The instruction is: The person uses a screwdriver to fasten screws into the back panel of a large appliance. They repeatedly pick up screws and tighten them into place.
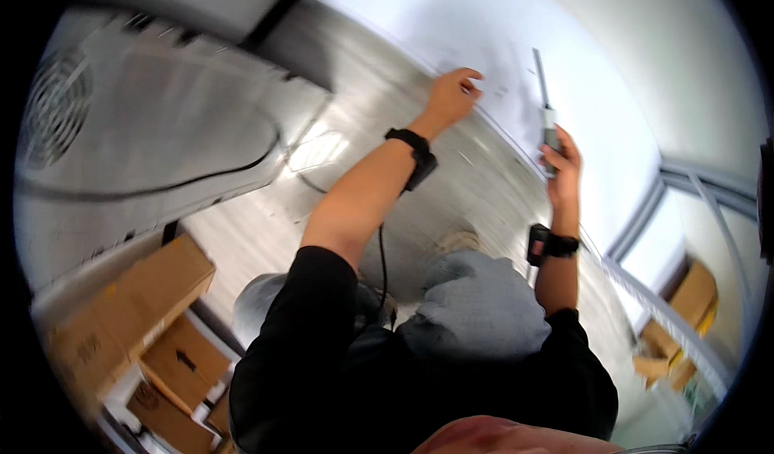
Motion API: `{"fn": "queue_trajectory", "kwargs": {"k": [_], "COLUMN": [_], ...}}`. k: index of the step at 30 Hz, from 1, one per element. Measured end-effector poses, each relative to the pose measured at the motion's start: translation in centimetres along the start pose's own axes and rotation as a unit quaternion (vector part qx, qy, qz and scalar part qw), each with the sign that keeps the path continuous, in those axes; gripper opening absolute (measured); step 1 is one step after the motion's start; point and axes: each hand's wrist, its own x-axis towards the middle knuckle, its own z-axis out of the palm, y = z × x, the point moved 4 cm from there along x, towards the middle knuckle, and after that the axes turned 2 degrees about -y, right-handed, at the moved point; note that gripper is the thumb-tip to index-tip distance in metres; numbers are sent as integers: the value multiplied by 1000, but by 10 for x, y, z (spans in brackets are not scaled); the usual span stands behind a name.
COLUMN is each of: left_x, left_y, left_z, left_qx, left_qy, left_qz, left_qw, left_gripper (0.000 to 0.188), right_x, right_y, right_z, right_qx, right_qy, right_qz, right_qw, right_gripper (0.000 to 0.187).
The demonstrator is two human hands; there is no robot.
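Observation:
A screwdriver [551, 138] with a grey and white handle stands nearly upright in my right hand [567, 168]. My fingers wrap its handle, and the long thin shaft points away from me in front of a white panel [500, 27]. Further left, my left hand [453, 99] is near the panel's lower edge. Its fingers are curled in, with a small dark spot between thumb and forefinger too small to name. Whether it touches the panel I cannot tell. Both wrists carry black straps with small black devices.
At left is a big metal housing [201, 107] with a round fan grille [60, 107] and a black cable [161, 189] across it. Cardboard boxes [133, 301] stand at lower left, and more cardboard [685, 305] lies at right behind a metal frame [669, 313]. My knees rest above the pale floor.

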Motion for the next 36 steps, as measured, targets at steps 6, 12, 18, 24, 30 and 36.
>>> {"fn": "queue_trajectory", "kwargs": {"k": [6,12,18,24,30,36], "left_x": [-34,-84,-120,-121,-110,-113], "left_y": [64,151,200,190,177,163], "left_z": [-131,-258,-313,-313,-310,-322], "left_qx": [-84,-239,-352,-417,-387,-334], "left_qy": [40,153,168,142,161,194], "left_qz": [-27,-39,33,45,39,17], "left_qw": [995,958,920,897,907,922], "left_gripper": [19,21,30,31,25,21], "right_x": [4,-61,-109,-138,-148,-148], "right_y": [-117,-231,-256,-230,-195,-176], "right_z": [95,215,270,286,298,309], "right_qx": [-28,-78,-16,-14,-7,3], "right_qy": [-168,-315,-376,-335,-282,-257], "right_qz": [-74,-114,-84,-21,-29,-23], "right_qw": [983,939,923,942,959,966], "right_gripper": [47,41,39,38,37,35]}}
